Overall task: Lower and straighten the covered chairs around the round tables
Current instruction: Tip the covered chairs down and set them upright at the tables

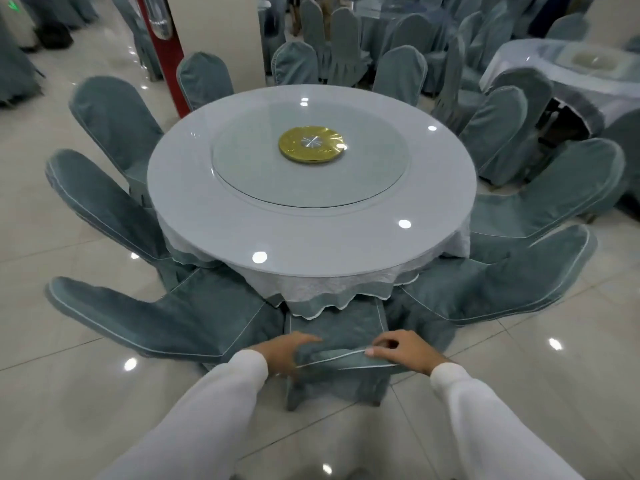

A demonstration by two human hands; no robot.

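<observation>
A grey-blue covered chair [337,327] stands right in front of me, its seat tucked under the round white table [194,174]. My left hand [289,355] grips the left end of the chair's back top, fingers curled over the cloth. My right hand [405,349] pinches the white-piped top edge at the right end. More covered chairs ring the table: one at the near left [145,317], one at the near right [512,282], others further round. Their backs fan outward from the table.
A glass turntable [242,168] with a gold hub [313,143] lies on the table. A red pillar [162,39] stands behind it. Another table [519,64] and many covered chairs fill the back right. Glossy tiled floor [52,393] lies around me.
</observation>
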